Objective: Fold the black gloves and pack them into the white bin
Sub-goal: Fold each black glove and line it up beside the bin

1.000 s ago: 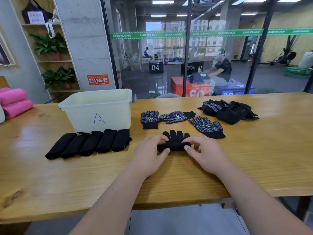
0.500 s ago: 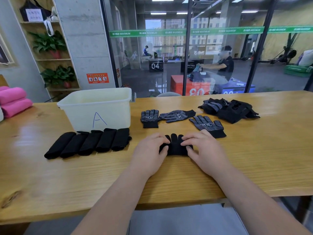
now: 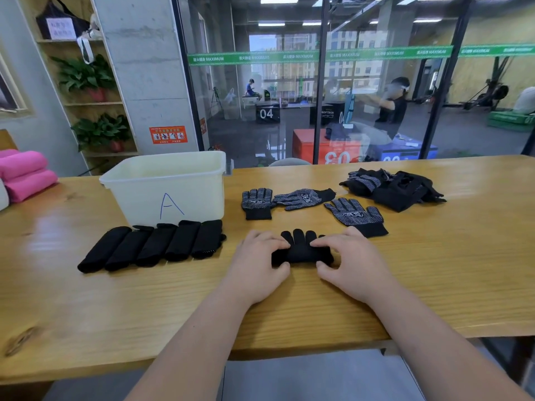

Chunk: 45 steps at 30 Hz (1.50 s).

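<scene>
Two bare forearms reach from the near edge across a long, light-brown wooden table (image 3: 434,270). In the middle of the table, close to the near edge, lies a black knitted glove (image 3: 301,251). It is doubled over, so its near part forms a thick band and its fingertips poke out on the far side. The left hand (image 3: 257,264) grips the left end of this band and the right hand (image 3: 351,263) grips the right end. On each hand the fingers curl over the top of the fabric while the thumb meets it from the near side, pinching the fold.

To the left, a row of five folded black gloves (image 3: 153,246) lies side by side, touching one another like short dark rolls. Just beyond the row stands a white plastic bin (image 3: 139,198), rectangular and open-topped, with a blue letter A (image 3: 170,205) handwritten on its near wall. Its inside cannot be seen from this angle.

Beyond the hands, three flat black gloves with white grip dots (image 3: 304,198) are spread on the wood. Two of them touch at the left and one lies apart, just beside the right hand. Further right and farther back sits a loose heap of black gloves (image 3: 396,189).

At the far left edge of the table, two pink rolled towels (image 3: 26,176) are stacked one on the other. Behind the table rises a glass wall (image 3: 289,111) with a green stripe across it. To its left, a wooden shelf holds potted green plants (image 3: 86,76).
</scene>
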Motion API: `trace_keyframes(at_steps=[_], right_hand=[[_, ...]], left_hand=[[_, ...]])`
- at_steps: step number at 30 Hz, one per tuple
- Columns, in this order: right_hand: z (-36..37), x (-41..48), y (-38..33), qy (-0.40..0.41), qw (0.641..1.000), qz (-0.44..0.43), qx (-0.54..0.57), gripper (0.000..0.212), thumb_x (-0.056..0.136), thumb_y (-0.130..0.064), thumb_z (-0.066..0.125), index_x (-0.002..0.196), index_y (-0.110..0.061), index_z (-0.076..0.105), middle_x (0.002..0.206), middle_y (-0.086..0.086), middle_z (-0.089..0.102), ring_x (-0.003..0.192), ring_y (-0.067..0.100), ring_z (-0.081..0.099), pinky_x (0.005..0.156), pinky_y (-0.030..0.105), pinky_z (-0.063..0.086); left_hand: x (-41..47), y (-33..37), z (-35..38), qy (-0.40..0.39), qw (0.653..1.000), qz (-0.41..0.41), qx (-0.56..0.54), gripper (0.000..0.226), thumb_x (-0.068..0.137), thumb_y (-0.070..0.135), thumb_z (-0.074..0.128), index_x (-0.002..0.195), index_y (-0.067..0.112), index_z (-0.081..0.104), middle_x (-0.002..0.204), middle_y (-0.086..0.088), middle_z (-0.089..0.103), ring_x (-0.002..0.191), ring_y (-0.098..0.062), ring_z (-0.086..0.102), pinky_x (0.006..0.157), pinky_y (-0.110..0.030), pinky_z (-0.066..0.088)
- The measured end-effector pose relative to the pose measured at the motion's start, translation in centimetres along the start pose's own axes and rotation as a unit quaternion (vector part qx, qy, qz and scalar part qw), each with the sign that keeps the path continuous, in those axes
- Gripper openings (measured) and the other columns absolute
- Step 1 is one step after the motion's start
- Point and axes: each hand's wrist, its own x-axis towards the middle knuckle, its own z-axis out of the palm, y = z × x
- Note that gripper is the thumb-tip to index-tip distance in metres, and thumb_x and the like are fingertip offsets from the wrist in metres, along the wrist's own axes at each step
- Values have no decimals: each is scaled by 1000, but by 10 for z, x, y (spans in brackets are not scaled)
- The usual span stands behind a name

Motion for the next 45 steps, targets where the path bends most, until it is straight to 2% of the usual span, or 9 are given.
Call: trace_keyframes(at_steps=[4, 9, 18, 23, 29, 37, 40, 42, 45], right_hand=[[-2, 1, 2, 3, 997, 17, 70, 43, 93, -38, 72, 134, -49, 63, 100, -35, 62, 98, -1, 52, 87, 24, 48], [-4, 2, 9, 4, 983, 65, 171, 31, 96, -43, 70, 126, -51, 68, 113, -18, 68, 108, -6, 61, 97, 28, 49], [7, 4, 8, 114, 993, 16, -40, 17, 96, -42, 68, 111, -40, 75, 115, -19, 55, 111, 7, 51, 78, 32, 56], [12, 6, 7, 81, 993, -6, -82, 28, 103, -46, 53, 113, -37, 78, 115, -24, 63, 104, 7, 47, 79, 28, 52], [9, 7, 7, 45, 997, 5, -55, 26, 104, -47, 53, 117, -39, 74, 109, -25, 69, 104, 4, 48, 82, 26, 49], [3, 0, 3, 30, 996, -46, 71, 25, 94, -58, 62, 93, -38, 77, 82, -24, 65, 86, 3, 58, 74, 29, 49], [1, 0, -1, 8, 996, -79, 47, 33, 98, -58, 58, 126, -45, 68, 125, -32, 59, 115, -4, 54, 94, 22, 45], [4, 2, -2, -62, 992, -111, -5, 53, 103, -60, 46, 154, -46, 44, 160, -34, 31, 145, -2, 32, 117, 27, 32], [8, 5, -6, -155, 979, -122, -59, 57, 109, -60, 29, 164, -46, 22, 170, -31, 11, 157, 3, 13, 126, 36, 22]], left_hand=[[-2, 2, -5, -2, 997, -51, -65, 38, 100, 43, 65, 138, 37, 67, 127, 15, 63, 120, -8, 51, 107, -33, 44], [-4, 4, -7, 24, 978, -101, -182, 32, 101, 44, 68, 132, 40, 69, 120, 23, 67, 116, 3, 60, 87, -8, 40], [-1, 4, -2, 114, 993, -3, -6, 28, 98, 36, 71, 127, 35, 70, 122, 20, 54, 118, -4, 46, 97, -24, 41], [-1, 7, 4, 68, 996, 30, 49, 29, 103, 42, 60, 128, 34, 73, 117, 21, 59, 114, -6, 47, 101, -31, 39], [-3, 10, 3, 39, 999, 3, 32, 36, 105, 45, 57, 136, 32, 71, 122, 20, 60, 109, -6, 54, 99, -32, 45], [-1, 0, 0, 66, 995, -76, -8, 37, 108, 43, 50, 141, 32, 65, 139, 14, 64, 128, -12, 57, 115, -42, 42], [1, -1, -2, 68, 990, -118, -27, 38, 111, 38, 47, 145, 29, 61, 142, 10, 63, 130, -13, 57, 116, -43, 43], [1, 0, -2, 67, 990, -123, -35, 38, 111, 38, 48, 145, 29, 61, 141, 10, 64, 129, -13, 58, 114, -43, 44], [1, -2, -1, 65, 990, -120, -43, 38, 110, 41, 50, 145, 31, 61, 142, 11, 64, 129, -11, 58, 114, -43, 44]])
